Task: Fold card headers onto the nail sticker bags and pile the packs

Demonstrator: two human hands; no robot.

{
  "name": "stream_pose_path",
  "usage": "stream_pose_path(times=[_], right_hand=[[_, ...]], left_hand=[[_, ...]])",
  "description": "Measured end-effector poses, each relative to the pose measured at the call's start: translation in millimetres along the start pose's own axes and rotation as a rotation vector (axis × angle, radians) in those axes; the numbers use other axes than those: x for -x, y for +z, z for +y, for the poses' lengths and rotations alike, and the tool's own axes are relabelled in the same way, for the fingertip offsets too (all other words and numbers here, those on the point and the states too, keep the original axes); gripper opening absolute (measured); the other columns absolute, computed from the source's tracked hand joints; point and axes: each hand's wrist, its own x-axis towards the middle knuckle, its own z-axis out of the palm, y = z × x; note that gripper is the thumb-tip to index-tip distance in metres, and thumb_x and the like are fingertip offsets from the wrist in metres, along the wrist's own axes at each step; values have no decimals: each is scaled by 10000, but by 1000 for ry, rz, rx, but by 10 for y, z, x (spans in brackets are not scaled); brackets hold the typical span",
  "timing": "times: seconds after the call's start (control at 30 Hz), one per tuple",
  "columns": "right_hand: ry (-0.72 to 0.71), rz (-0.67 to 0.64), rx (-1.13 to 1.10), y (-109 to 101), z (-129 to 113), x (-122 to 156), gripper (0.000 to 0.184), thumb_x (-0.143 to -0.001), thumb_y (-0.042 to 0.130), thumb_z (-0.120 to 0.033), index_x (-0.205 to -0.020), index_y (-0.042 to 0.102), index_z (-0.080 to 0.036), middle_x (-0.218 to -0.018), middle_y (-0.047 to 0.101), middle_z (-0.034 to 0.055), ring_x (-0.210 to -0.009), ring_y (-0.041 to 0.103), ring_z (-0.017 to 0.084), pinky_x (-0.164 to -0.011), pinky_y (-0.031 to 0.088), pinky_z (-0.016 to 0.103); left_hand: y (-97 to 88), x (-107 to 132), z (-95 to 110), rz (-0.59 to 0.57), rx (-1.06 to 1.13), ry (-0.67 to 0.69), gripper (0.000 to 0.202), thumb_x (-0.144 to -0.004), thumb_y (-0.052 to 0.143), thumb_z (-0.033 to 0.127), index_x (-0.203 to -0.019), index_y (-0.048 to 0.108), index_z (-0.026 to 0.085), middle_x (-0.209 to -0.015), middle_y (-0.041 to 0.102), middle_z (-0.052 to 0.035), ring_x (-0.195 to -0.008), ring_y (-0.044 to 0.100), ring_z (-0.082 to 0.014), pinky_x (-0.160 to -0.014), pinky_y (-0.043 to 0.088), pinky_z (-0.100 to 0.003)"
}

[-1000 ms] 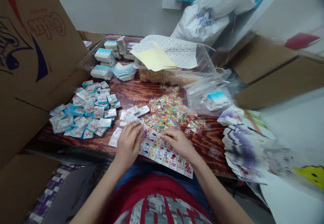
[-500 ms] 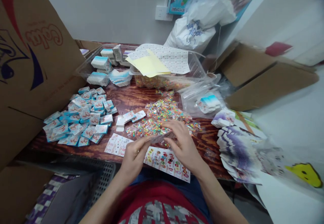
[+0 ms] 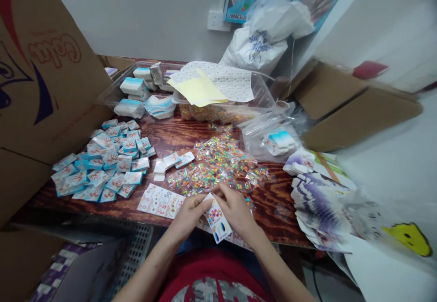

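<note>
A small printed card with colourful nail pictures hangs between my hands, tilted over the table's front edge. My left hand pinches its upper left side with the thumb on top. At its right edge, my right hand is closed with curled fingers; some fingertips are hidden behind the card. Beneath lies a long printed sheet, partly covered by my hands. Just beyond them spreads a heap of small clear packets with bright multicoloured bits. Left of the heap are a few small white boxes.
Many small blue-and-white boxes are piled at the left, beside a large cardboard carton. Clear plastic trays stand at the back. Purple-and-white flat cartons lie stacked on the right, near a clear bag.
Both hands have drawn closer together and nearer my body. The thin item seen edge-on between them now shows as a card facing up. The view has shifted slightly.
</note>
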Motion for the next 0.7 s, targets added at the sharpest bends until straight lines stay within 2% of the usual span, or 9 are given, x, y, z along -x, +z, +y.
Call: stream_pose_path(times=[0.1,0.17,0.23,0.33,0.43,0.53,0.6,0.63,0.7], right_hand=[[49,-95,-174,-112,45,49,258,-933,454,-362,-771,563,-195,-689,545,-10,-637,495,149,-584,347,237],[51,-190,-224,-130,36,106,236,-915,498,-358,-767,566,-188,-683,518,-21,-629,462,135,-574,332,229],[36,-255,-242,-75,5,156,192,-883,543,-298,-729,552,-184,-675,503,-29,-638,449,127,-581,326,224],[33,-229,-315,71,-26,167,196,-860,537,-238,-673,522,-184,-635,469,-36,-625,445,121,-580,334,222],[74,-108,-360,157,2,121,153,-832,554,-244,-691,536,-188,-607,464,-43,-579,447,117,-547,340,221],[127,-174,-467,106,95,77,131,-842,546,-310,-799,574,-190,-595,522,-43,-506,475,115,-499,360,220],[147,-212,-507,4,200,48,185,-852,536,-364,-846,591,-187,-635,588,-23,-484,490,116,-483,373,224],[153,-171,-487,-57,265,28,206,-852,535,-382,-835,595,-186,-659,610,-10,-489,495,118,-487,378,227],[171,14,-356,-169,401,-26,229,-851,529,-391,-759,585,-188,-650,609,-1,-503,492,126,-501,375,235]], left_hand=[[-66,-36,-34,175,10,-2,451,-751,669,581,-789,679,132,-645,624,-16,-581,564,-153,-558,468,-250],[-95,-53,-56,280,-61,59,472,-754,646,612,-743,655,140,-636,600,-6,-593,545,-151,-572,463,-249],[-89,-50,-79,333,-194,132,479,-782,615,618,-696,633,146,-625,570,2,-605,512,-143,-574,429,-236],[-26,1,-89,278,-271,145,497,-851,522,616,-719,652,155,-661,591,-13,-652,521,-160,-614,428,-251],[36,74,-75,121,-228,126,433,-884,511,563,-937,689,172,-832,674,-40,-797,594,-197,-758,476,-288],[39,103,-86,-9,-187,59,396,-868,556,530,-996,652,168,-845,687,-45,-736,632,-192,-702,510,-298],[-3,89,-111,7,-133,-22,400,-849,569,551,-902,625,159,-758,676,-36,-611,629,-172,-592,511,-280],[-35,75,-123,43,-115,-43,403,-836,582,559,-855,609,157,-724,670,-32,-572,625,-163,-562,507,-271],[-112,41,-135,124,-107,-34,411,-815,605,565,-794,589,155,-672,664,-28,-538,623,-153,-537,500,-253]])
